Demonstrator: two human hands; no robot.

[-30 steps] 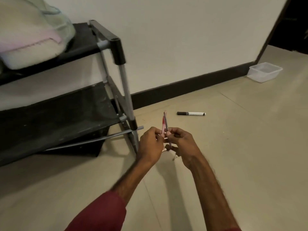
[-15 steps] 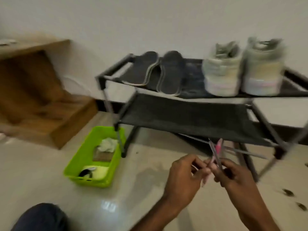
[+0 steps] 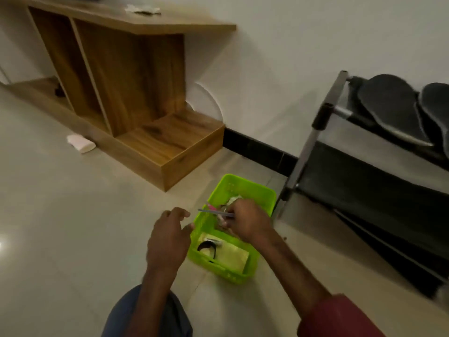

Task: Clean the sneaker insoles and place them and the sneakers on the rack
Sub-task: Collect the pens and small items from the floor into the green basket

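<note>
Two dark insoles point(image 3: 398, 110) lie side by side on the top shelf of the black rack point(image 3: 318, 127) at the right. The sneakers are out of view. My right hand point(image 3: 245, 222) hovers over the green basket point(image 3: 243, 188) and pinches a thin grey-and-pink tool point(image 3: 213, 211), which points left. My left hand point(image 3: 167, 237) hangs just left of the basket, fingers loosely curled and holding nothing.
The basket stands on the tiled floor and holds a cloth, a black looped item and a yellowish pad. A wooden shelf unit point(image 3: 136, 76) stands against the wall at the left, with a small white object point(image 3: 81, 144) on the floor before it. My knee point(image 3: 148, 312) shows at the bottom.
The view has swung left from the rack to the basket. My left hand has let go of the thin tool; my right hand now holds it alone, over the basket.
</note>
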